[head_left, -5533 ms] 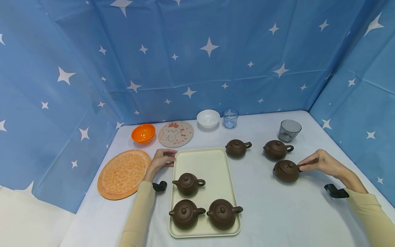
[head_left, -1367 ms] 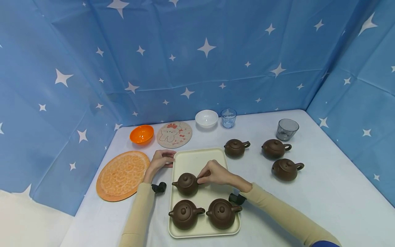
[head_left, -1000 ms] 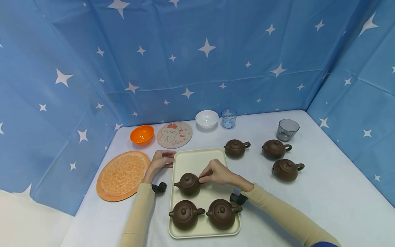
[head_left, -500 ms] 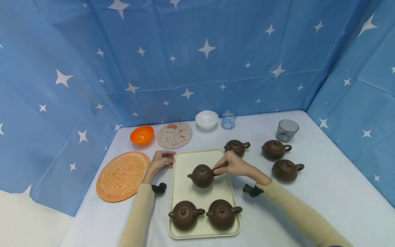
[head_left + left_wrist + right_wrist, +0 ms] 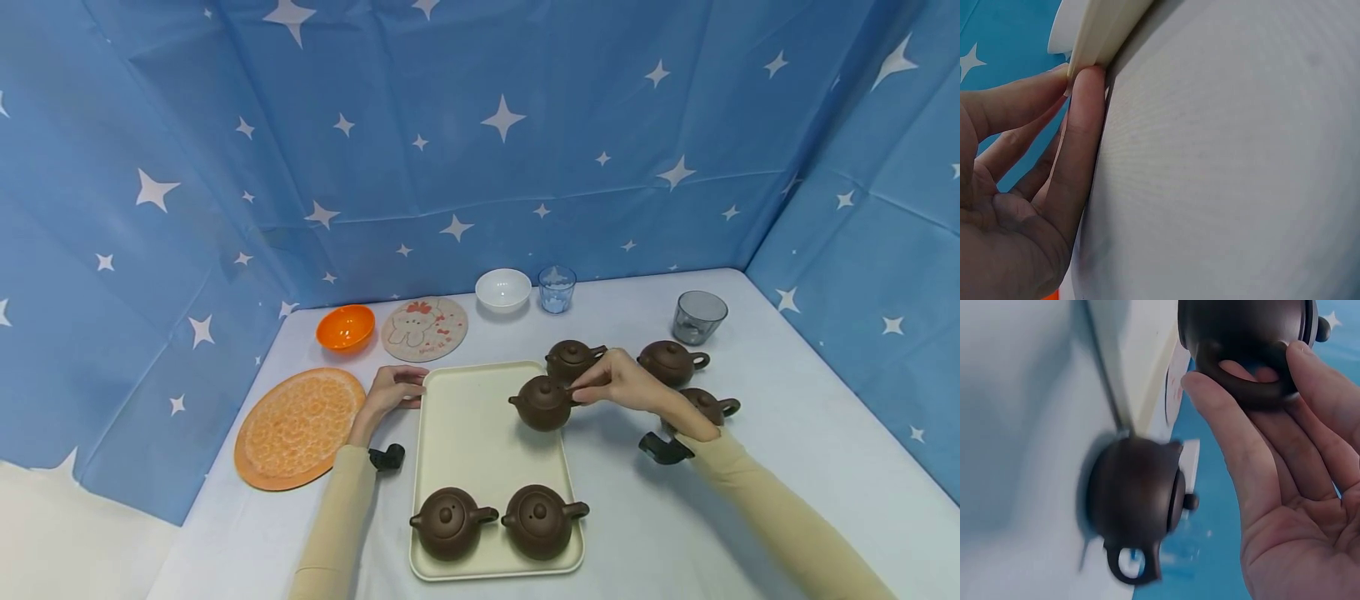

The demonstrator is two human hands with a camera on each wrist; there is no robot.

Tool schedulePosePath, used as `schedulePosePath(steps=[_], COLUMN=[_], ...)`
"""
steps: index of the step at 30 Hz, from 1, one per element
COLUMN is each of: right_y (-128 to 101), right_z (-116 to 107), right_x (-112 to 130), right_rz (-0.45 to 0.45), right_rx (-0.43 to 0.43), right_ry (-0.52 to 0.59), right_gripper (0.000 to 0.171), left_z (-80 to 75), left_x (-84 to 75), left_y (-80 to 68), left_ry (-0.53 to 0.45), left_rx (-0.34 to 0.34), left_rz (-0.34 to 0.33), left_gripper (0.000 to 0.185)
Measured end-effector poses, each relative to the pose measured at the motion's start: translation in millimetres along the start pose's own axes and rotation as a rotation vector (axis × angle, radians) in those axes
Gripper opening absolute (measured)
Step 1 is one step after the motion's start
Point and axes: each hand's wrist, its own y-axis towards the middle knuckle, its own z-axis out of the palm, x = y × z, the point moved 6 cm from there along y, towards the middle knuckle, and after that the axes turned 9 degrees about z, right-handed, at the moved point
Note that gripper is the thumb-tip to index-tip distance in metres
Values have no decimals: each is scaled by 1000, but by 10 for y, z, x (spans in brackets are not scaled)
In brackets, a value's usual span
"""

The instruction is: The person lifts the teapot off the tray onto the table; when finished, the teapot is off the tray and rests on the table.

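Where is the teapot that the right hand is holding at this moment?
In the head view, the held teapot hangs by its handle from the right hand, over the far right edge of the cream tray, just in front of another teapot on the table.

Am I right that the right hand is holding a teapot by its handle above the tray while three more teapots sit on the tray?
Not quite: only two teapots sit on the tray, as the head view shows. The right hand does hold a teapot by its handle above the tray's edge.
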Motion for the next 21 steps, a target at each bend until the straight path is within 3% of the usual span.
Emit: schedulePosePath(steps=[9,21], right_y=[-178,-342], right_z=[-221,-348], right_x=[-207,-379], right_rz=[81,61], right_rx=[-35,-97], right_ry=[-57,-112], right_gripper=[15,14], left_z=[-37,-34], left_x=[217,263], left_y=[121,151], left_ry=[-21,2], left_rx=[-35,-62], left_rz=[3,11], left_gripper=[40,38])
